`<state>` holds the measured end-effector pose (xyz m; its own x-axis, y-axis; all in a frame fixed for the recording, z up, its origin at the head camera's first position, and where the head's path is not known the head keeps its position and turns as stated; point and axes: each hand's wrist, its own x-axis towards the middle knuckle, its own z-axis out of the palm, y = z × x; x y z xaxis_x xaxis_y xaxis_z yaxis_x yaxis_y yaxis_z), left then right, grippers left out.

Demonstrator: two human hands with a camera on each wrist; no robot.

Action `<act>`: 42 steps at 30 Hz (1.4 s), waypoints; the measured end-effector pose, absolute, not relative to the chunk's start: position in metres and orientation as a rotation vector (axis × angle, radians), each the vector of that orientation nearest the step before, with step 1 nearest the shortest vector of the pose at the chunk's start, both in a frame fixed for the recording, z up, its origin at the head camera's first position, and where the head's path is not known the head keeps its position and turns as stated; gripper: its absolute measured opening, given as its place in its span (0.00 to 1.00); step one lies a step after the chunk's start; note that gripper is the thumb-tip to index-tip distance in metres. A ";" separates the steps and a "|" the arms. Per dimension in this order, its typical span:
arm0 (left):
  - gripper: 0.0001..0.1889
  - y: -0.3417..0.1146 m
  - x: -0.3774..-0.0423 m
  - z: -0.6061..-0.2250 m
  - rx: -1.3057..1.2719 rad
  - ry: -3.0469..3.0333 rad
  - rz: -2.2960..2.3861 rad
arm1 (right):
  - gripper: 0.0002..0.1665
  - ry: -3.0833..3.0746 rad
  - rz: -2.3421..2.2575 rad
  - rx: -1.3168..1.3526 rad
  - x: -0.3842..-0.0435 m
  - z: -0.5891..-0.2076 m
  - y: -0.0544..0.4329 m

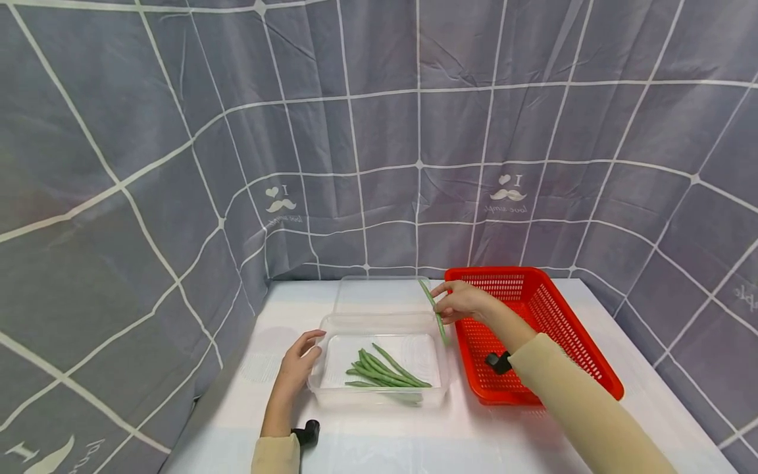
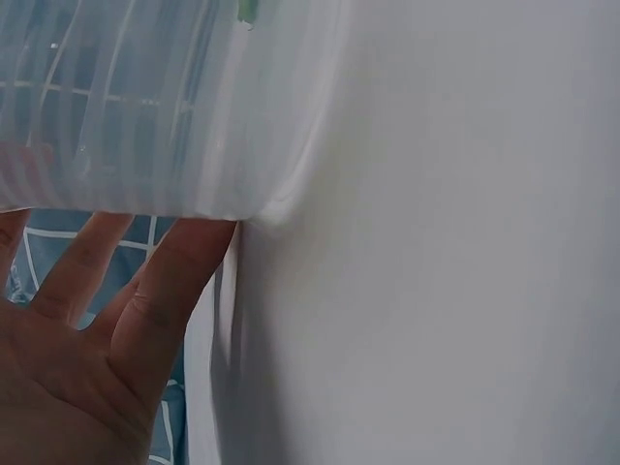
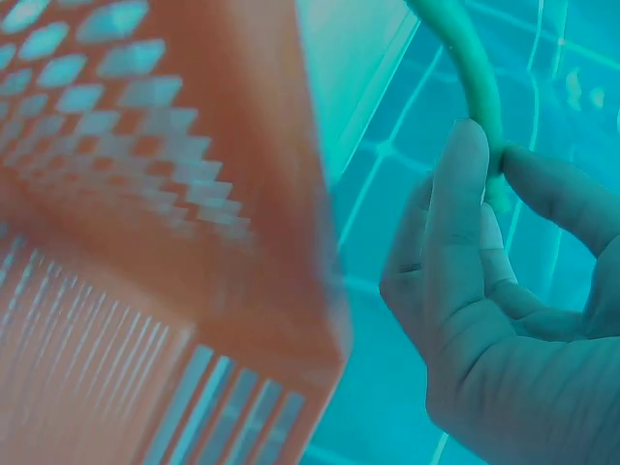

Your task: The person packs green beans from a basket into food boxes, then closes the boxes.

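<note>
A clear plastic container (image 1: 381,398) stands on the table with several green beans (image 1: 385,372) lying in it. At its left side is my left hand (image 1: 299,362); in the left wrist view the fairly straight fingers (image 2: 165,300) reach the container's edge (image 2: 145,194), which hides their tips. My right hand (image 1: 464,303) pinches a single green bean (image 1: 438,321) between thumb and fingertips, above the gap between the container and a red plastic basket (image 1: 583,329). In the right wrist view the held bean (image 3: 475,77) curves upward from the fingers.
The red basket with slotted walls stands at the right, under my right forearm. Behind the container lies a clear flat lid (image 1: 379,293). A grey curtain (image 1: 385,145) with white lines hangs around the back and sides of the white table (image 1: 266,375).
</note>
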<state>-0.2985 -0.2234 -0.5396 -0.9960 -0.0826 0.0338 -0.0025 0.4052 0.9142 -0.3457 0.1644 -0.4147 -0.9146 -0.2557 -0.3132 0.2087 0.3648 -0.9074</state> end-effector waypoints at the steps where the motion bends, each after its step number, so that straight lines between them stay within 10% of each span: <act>1: 0.21 -0.223 -0.298 -0.540 0.076 -2.569 -1.673 | 0.30 2.224 -1.566 -0.048 -0.346 -0.415 0.159; 42: 0.20 -0.223 -0.297 -0.538 0.077 -2.555 -1.709 | 0.16 2.385 -0.987 -0.203 -0.305 -0.472 0.035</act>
